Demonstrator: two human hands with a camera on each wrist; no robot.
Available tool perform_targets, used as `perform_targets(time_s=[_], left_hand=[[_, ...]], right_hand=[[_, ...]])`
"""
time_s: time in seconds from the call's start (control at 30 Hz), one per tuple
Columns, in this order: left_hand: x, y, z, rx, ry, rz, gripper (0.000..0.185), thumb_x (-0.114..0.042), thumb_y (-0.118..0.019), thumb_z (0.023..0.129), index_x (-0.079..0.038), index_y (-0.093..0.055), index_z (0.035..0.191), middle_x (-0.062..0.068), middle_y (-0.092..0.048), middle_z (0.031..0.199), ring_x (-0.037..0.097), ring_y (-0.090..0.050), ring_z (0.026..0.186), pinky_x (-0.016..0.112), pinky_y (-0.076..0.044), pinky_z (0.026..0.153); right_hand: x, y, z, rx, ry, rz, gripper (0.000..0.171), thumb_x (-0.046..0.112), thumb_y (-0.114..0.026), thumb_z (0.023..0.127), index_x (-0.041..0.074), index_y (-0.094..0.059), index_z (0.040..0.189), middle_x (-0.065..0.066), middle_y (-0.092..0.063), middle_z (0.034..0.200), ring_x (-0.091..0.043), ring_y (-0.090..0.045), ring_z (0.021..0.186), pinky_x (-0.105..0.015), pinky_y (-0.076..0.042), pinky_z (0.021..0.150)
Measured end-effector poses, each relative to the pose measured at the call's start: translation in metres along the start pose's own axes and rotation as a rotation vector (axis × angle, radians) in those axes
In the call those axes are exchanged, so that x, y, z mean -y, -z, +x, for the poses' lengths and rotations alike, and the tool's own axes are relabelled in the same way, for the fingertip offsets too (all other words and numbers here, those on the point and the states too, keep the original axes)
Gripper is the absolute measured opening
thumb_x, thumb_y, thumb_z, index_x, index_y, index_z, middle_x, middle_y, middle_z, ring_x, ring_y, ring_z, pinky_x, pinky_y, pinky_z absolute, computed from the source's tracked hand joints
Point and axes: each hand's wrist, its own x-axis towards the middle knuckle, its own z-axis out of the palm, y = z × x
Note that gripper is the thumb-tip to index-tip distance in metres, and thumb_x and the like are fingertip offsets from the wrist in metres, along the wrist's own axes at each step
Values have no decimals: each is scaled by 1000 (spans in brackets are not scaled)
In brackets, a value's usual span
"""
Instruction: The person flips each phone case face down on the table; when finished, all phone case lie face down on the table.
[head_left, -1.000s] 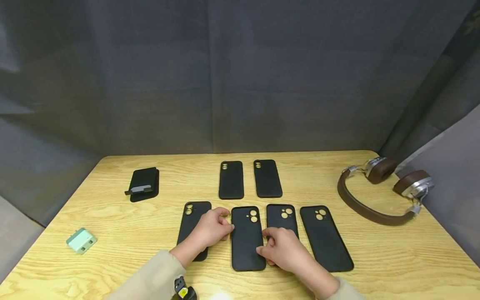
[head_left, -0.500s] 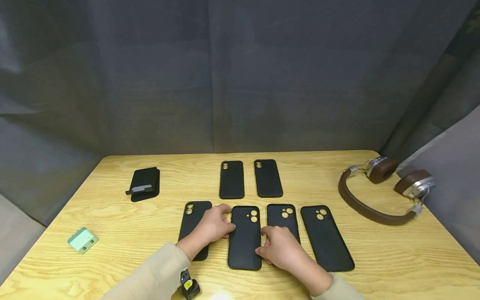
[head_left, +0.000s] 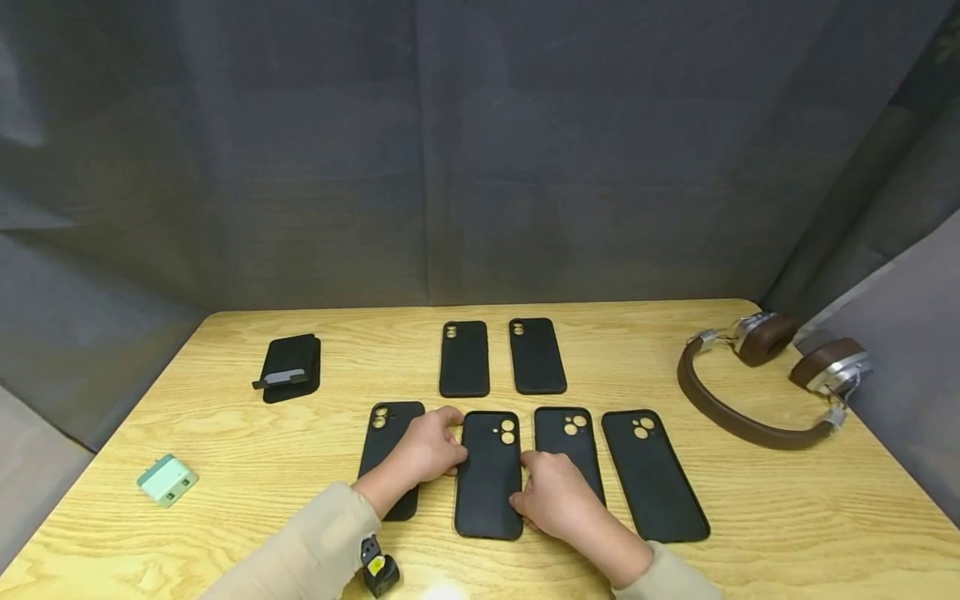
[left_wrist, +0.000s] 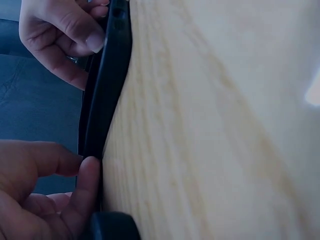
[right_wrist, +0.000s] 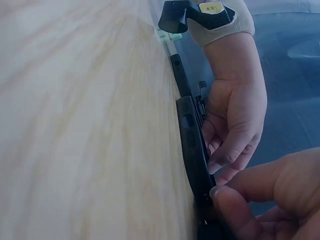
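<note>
Both hands are squaring up the middle black case [head_left: 489, 475] flat on the desk [head_left: 750, 500], left hand [head_left: 422, 454] and right hand [head_left: 553, 500] fingers pinching its long edges, and I'd guess small nudges come next since neighbouring cases [head_left: 567, 450] sit just beside it, headphones [head_left: 757, 383] well off right.

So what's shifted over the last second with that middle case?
Both hands, left hand and right hand, straightened the middle case: its near end swung left, squaring it in the row. Both hands stay on its edges. Other cases, headphones unmoved.
</note>
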Motion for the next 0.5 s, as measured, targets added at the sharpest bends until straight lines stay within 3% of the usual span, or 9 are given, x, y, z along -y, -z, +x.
perform_targets(time_s=[0.23,0.5], left_hand=[[3,1,1,9,-6,-26,46,0,-61,78,3,-52,123,3,-56,64,12,-55,46,25,-46,49],[6,6,-5,-15,-26,-173,45,2,-59,76,4,-51,121,5,-58,68,12,-55,47,26,-50,49]], right_hand=[[-1,-1,-2,-24,31,31,50,-2,-63,71,-15,-52,117,4,-50,43,-9,-48,37,-25,-37,43],[3,2,-2,-55,37,17,48,-1,-64,71,-12,-55,117,3,-50,50,-10,-46,43,-25,-36,45]])
